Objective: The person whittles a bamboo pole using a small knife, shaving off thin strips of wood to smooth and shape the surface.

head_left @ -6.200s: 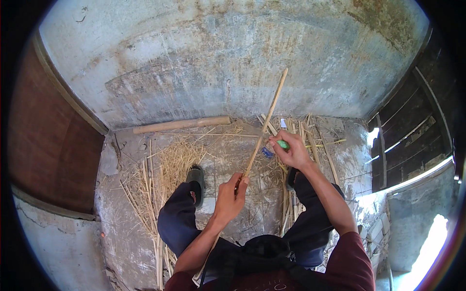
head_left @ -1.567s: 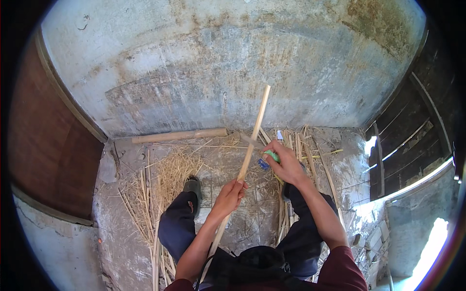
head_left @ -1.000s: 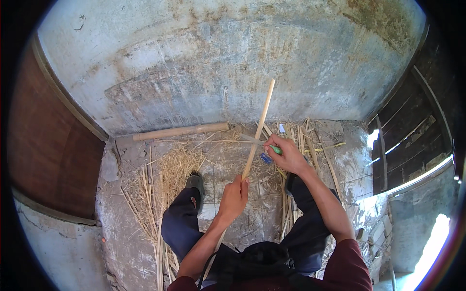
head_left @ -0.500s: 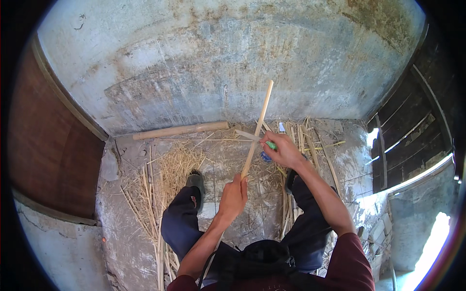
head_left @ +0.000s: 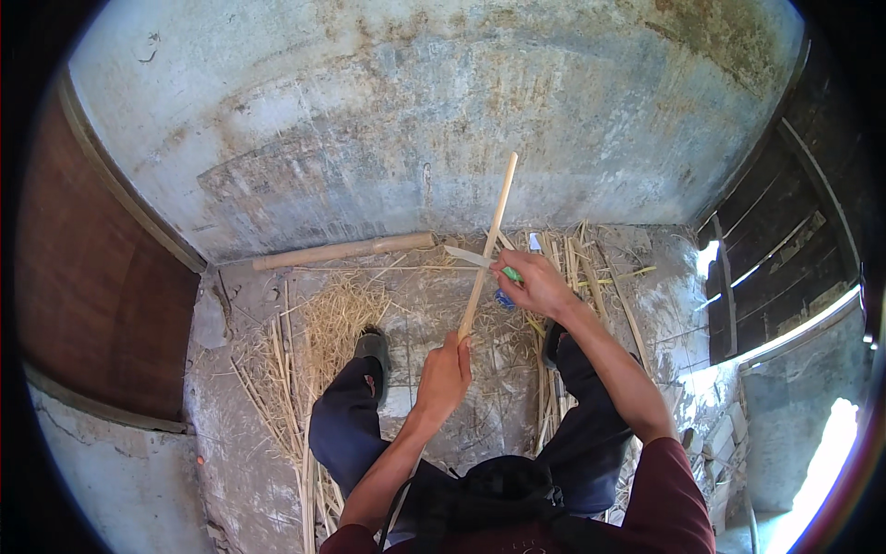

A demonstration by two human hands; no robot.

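Note:
My left hand (head_left: pixel 444 377) is closed round the lower end of a pale bamboo strip (head_left: pixel 502 200), which slants up and slightly right in front of me. In my right hand (head_left: pixel 534 281) is the green handle of a knife (head_left: pixel 469 256). Its blade points left and crosses the strip at about mid-length; whether the edge bites into it is too small to tell. A split or sliver stands off the strip just right of the blade. My right fingers hide part of the handle.
A thick bamboo pole (head_left: pixel 345 250) lies along the foot of the stained wall (head_left: pixel 443 111). Shavings (head_left: pixel 343 312) are heaped by my left shoe (head_left: pixel 373 355), with long strips beside them. More strips (head_left: pixel 591 268) lie at the right. A brown door panel (head_left: pixel 101 277) stands at the left.
Almost nothing differs. The knife and my right hand have shifted very slightly, still at the same part of the strip; my left hand keeps its hold.

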